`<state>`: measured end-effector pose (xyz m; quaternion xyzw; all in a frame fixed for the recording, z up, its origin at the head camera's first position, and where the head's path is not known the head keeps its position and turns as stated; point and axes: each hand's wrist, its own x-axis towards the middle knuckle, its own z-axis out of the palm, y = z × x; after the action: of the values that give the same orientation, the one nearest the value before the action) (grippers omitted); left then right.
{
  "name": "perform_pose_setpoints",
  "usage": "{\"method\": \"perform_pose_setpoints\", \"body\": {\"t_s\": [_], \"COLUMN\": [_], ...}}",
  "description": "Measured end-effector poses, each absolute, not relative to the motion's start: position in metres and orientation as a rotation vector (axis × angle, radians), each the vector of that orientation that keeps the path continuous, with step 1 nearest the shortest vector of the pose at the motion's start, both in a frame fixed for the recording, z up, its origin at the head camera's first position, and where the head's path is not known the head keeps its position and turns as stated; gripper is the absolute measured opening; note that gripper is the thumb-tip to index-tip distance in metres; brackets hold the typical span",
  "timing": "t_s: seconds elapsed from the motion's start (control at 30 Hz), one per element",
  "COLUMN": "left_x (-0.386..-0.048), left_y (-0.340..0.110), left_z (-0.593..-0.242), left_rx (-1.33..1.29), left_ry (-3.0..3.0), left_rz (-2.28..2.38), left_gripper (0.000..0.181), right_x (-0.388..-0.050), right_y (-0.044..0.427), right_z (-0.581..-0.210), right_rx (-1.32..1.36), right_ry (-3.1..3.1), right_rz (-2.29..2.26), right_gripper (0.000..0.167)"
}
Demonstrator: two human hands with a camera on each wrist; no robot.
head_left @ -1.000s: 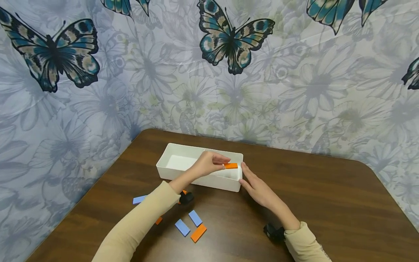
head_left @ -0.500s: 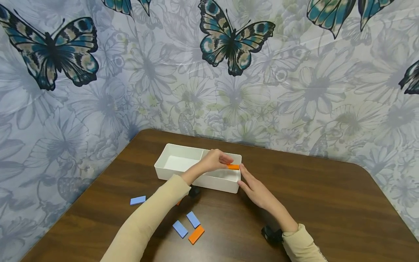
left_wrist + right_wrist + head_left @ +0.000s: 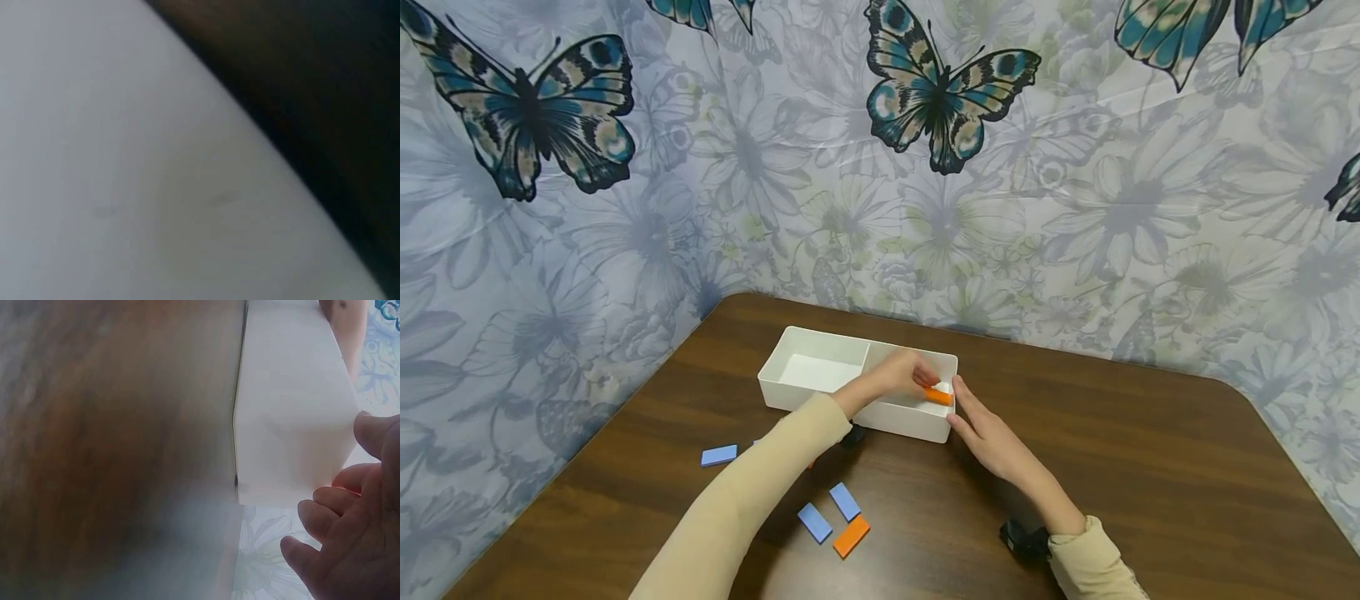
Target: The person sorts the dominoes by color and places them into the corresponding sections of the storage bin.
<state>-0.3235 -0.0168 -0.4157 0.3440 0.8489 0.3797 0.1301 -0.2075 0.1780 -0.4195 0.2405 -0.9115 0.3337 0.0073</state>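
Observation:
A white box [image 3: 811,372] with a divider stands towards the back of the table. The left hand [image 3: 899,374] reaches into its right compartment and pinches an orange block [image 3: 937,396], whose far end lies near the box's right wall. The right hand [image 3: 996,437] has its fingers extended, fingertips touching the outside of that right end wall. In the right wrist view, thumb and fingers of the right hand [image 3: 356,512] rest at the end of the box [image 3: 294,412]. The left wrist view shows only a blurred pale surface [image 3: 125,156].
On the brown table [image 3: 1112,467], nearer than the box, lie two blue blocks [image 3: 815,523] [image 3: 845,500] beside an orange block [image 3: 852,537]. Another blue block [image 3: 718,455] lies left of the left sleeve, which partly covers other pieces. A patterned cloth [image 3: 820,167] hangs behind.
The left hand has moved slightly right and lower into the right compartment, and the orange block it pinches now tilts down to the right. The right hand stays at the end wall.

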Motion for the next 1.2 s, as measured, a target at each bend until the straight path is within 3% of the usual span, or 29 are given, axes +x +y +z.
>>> {"method": "perform_pose_setpoints", "body": {"t_s": [0.23, 1.2], "left_x": [-0.322, -0.331], "left_y": [-0.011, -0.004], "left_z": [-0.415, -0.421], "left_rx": [1.052, 1.081], "left_ry": [2.543, 2.664], "left_rz": [0.905, 0.818], "left_gripper": [0.028, 0.032], "right_x": [-0.206, -0.208], "right_y": [0.178, 0.178], "right_z": [-0.418, -0.419], "right_rx": [0.744, 0.748], "right_ry": [-2.853, -2.839], "right_rz": [1.053, 1.037], "right_gripper": [0.064, 0.064]}}
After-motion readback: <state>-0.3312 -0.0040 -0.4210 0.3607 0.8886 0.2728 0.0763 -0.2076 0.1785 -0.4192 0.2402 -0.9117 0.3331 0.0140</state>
